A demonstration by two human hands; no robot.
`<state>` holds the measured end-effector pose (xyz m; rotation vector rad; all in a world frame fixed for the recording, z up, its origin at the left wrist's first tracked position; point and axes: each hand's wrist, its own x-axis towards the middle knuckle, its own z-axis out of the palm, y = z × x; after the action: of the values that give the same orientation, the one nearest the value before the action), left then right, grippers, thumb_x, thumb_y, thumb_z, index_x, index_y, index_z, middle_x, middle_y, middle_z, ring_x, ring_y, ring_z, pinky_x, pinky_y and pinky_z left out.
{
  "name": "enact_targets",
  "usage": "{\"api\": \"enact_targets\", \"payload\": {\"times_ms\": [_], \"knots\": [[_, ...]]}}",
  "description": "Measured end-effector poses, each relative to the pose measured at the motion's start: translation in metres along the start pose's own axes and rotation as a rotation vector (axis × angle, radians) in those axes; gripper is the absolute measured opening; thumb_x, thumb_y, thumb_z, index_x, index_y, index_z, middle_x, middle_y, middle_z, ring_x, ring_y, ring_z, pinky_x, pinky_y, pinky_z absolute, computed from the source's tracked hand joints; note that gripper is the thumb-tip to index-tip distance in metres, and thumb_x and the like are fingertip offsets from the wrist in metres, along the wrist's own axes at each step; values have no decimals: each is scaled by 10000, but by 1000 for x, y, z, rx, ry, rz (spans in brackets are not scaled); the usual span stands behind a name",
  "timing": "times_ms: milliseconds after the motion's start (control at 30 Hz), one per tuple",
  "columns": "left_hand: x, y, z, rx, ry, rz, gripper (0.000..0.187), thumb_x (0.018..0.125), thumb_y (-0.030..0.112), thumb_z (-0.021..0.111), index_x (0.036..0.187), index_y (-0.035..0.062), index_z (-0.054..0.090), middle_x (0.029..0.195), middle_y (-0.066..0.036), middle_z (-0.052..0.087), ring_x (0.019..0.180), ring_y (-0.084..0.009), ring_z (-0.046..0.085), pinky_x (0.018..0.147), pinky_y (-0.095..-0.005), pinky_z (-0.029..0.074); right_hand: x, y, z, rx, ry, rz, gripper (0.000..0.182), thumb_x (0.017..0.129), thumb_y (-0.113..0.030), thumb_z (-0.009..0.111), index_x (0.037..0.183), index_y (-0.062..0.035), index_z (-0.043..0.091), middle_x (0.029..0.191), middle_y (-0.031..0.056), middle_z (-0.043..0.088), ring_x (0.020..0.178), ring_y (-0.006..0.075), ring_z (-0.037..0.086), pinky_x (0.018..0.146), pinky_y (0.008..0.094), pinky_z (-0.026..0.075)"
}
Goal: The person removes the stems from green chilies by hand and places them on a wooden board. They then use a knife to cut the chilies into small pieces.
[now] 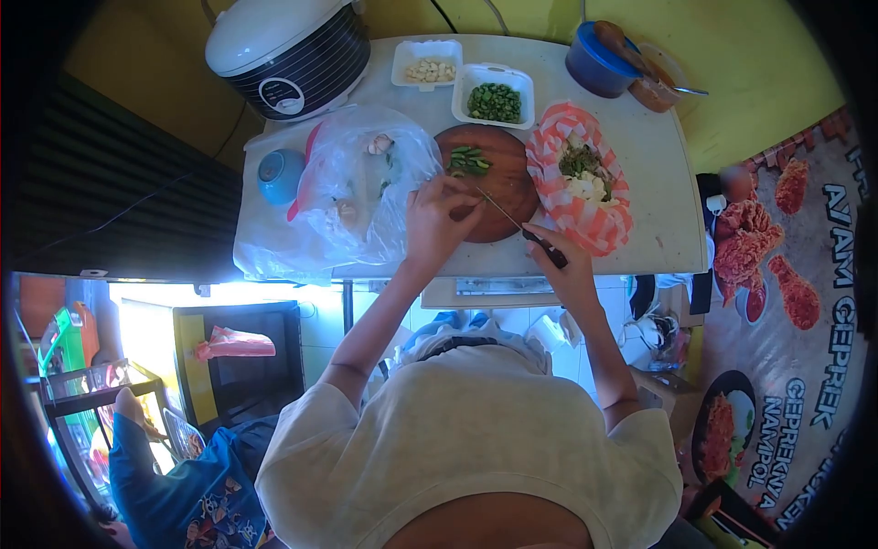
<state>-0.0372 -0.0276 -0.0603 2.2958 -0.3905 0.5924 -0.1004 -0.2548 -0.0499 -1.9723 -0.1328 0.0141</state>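
My right hand [569,267] grips the dark handle of a knife [501,209], its blade slanting over a round wooden cutting board [503,165]. My left hand [443,218] is at the board's left edge, fingers pinched near the blade's tip; what they hold is too small to make out. Cut green pieces [468,161] lie on the board above the blade. Left of the board spreads a clear plastic bag [352,192] with a few pale bulbs inside. To its right sits a red-and-white striped plastic bag [551,165], open, holding pale and greenish scraps.
Behind the board stand a foam box [464,108] of chopped greens and another foam box [399,66] of pale cloves. A rice cooker [288,55], blue bowl [280,177] and blue-lidded tub [599,64] stand around the table [658,183]. Another person's blue clothing [174,494] shows lower left.
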Motion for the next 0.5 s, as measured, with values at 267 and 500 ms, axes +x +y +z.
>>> {"api": "enact_targets", "payload": {"times_ms": [267, 500], "knots": [[-1, 2, 2, -27, -7, -10, 102, 715, 187, 810, 782, 122, 767, 915, -5, 617, 924, -207, 595, 815, -371, 394, -10, -8, 9, -11, 72, -17, 321, 910, -99, 680, 1230, -108, 683, 800, 79, 624, 710, 119, 539, 673, 255, 451], [1, 0, 0, -50, -29, 17, 101, 730, 177, 807, 809, 120, 779, 907, -7, 614, 886, -190, 595, 800, -364, 377, -12, -7, 14, -18, 99, 13, 305, 905, -111, 694, 1210, -105, 696, 830, 92, 655, 694, 117, 550, 660, 257, 460]]}}
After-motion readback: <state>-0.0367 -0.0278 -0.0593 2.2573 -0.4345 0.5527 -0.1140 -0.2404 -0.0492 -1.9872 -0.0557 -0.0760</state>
